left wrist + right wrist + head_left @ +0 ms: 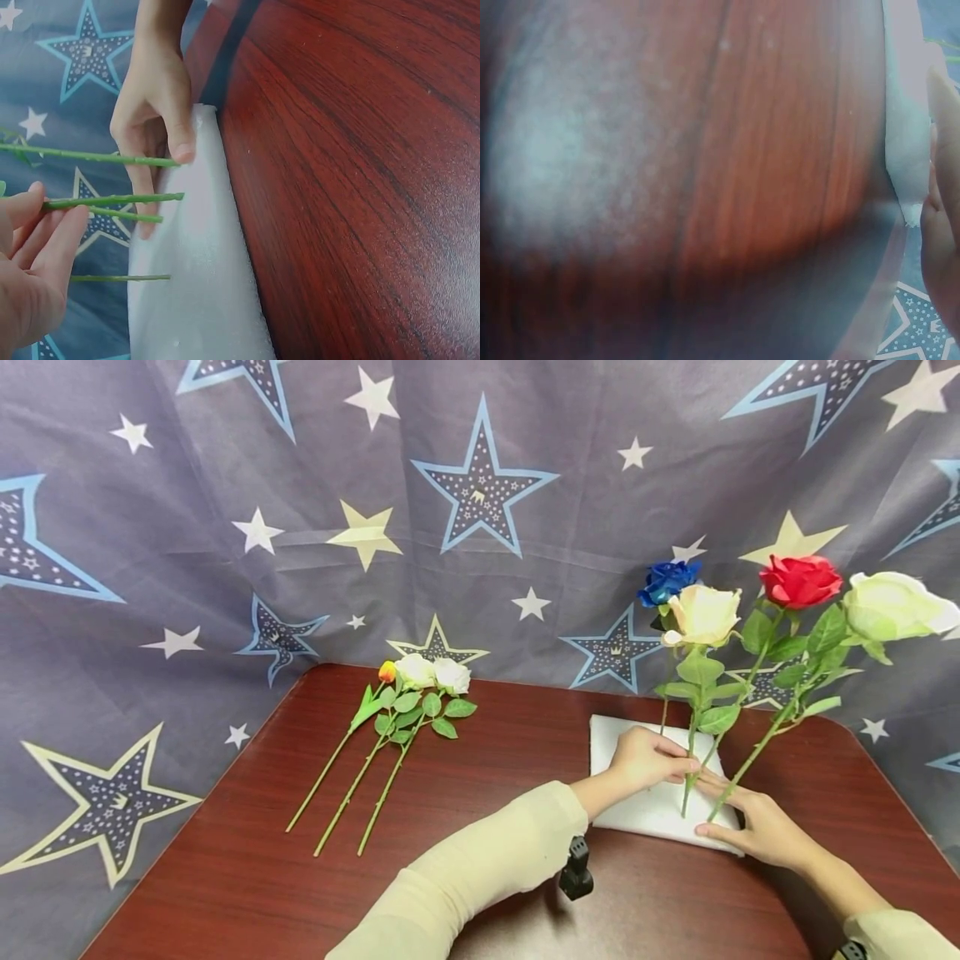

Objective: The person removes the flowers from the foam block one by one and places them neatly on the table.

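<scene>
A white foam block (637, 810) lies on the table at the right in the head view. My left hand (648, 760) pinches the green stem of a cream-peach rose (703, 614) between thumb and fingers; its lower end meets the foam's top. Thumb and fingers spread, my right hand (772, 831) rests on the foam's right part, around the stem bases. A blue rose (667, 583), a red rose (801, 581) and a white rose (896, 607) stand in the foam, the last leaning right. In the left wrist view, several stem ends (161, 277) meet the foam.
On the left of the brown table (225, 868) lie an orange-yellow tulip (387, 672) and two white roses, one (415, 671) beside the other (453, 677). A grey star-patterned curtain (315, 468) hangs right behind the table.
</scene>
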Demonstrator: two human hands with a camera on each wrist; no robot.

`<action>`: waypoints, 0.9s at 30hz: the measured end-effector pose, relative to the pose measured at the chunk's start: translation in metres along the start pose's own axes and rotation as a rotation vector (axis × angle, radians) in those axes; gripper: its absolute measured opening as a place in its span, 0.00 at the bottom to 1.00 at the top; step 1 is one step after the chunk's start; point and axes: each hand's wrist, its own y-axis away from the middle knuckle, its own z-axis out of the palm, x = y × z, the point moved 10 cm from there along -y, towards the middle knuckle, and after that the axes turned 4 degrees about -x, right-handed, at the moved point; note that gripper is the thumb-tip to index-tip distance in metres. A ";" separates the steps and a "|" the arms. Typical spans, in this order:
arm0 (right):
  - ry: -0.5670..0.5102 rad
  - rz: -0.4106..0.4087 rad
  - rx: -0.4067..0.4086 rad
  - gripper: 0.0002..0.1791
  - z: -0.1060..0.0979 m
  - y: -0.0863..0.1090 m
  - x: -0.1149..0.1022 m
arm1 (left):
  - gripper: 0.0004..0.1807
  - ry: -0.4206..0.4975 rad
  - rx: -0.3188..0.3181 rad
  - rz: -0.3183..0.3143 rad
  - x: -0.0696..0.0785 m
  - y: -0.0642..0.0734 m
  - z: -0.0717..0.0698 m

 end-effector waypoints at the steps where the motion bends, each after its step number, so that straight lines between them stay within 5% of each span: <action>1: 0.000 0.001 0.000 0.40 0.000 0.000 0.000 | 0.07 -0.026 -0.001 0.009 0.002 0.000 0.000; 12: -0.012 0.006 0.003 0.38 0.000 0.000 0.000 | 0.06 -0.522 0.032 0.254 0.033 0.007 0.005; 18: 0.010 0.016 0.003 0.38 0.000 0.000 0.000 | 0.08 -0.470 0.034 0.333 0.039 0.009 0.008; 27: 0.008 0.035 -0.006 0.37 -0.001 -0.001 0.000 | 0.11 -0.366 0.003 0.360 0.055 0.013 0.004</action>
